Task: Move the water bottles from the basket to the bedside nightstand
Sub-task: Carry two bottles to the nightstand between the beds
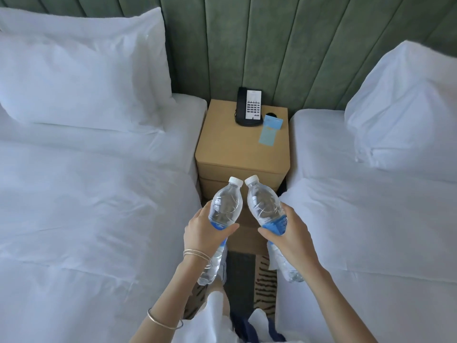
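The left hand (pixel 205 232) is gripping one water bottle (pixel 223 206) and the right hand (pixel 290 235) the other bottle (pixel 263 204) — neither is standing on the nightstand (pixel 235 144) yet.

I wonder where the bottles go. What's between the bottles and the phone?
Head view: only bare nightstand top lies between the water bottles and telephone; the blue card sits aside.

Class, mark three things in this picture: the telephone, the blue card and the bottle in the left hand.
telephone (pixel 252 105): head view, on its white keypad panel.
blue card (pixel 270 131): head view, middle of the card.
left-hand bottle (pixel 224 206): head view, on its clear upper body.
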The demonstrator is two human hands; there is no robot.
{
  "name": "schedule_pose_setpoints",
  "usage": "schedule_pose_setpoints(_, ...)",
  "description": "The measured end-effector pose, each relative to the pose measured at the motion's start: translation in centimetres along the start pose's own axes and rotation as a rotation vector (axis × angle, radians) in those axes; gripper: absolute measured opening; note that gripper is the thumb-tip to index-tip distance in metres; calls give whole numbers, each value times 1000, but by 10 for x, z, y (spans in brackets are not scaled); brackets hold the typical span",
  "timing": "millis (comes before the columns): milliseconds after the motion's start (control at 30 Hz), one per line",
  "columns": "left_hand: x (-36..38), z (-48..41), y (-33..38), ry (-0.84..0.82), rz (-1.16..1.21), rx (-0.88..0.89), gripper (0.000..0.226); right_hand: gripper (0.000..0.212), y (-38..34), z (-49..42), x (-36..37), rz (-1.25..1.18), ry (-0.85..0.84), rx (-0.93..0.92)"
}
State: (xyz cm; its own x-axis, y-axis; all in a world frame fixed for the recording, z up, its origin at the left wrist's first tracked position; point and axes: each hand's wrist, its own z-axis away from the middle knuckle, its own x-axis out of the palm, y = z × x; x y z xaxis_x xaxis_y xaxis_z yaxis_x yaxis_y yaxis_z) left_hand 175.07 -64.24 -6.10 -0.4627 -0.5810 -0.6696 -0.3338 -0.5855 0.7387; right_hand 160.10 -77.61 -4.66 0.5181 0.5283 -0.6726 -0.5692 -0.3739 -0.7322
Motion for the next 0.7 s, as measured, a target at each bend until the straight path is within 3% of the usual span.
schedule_pose_setpoints(500,52,-301,66,-65,14,138,66,63,-19,-285,6,-247,149,32)
schedule_pose_setpoints(700,116,-380,50,17,182,168,45,69,24,-376,43,-254,253,-38)
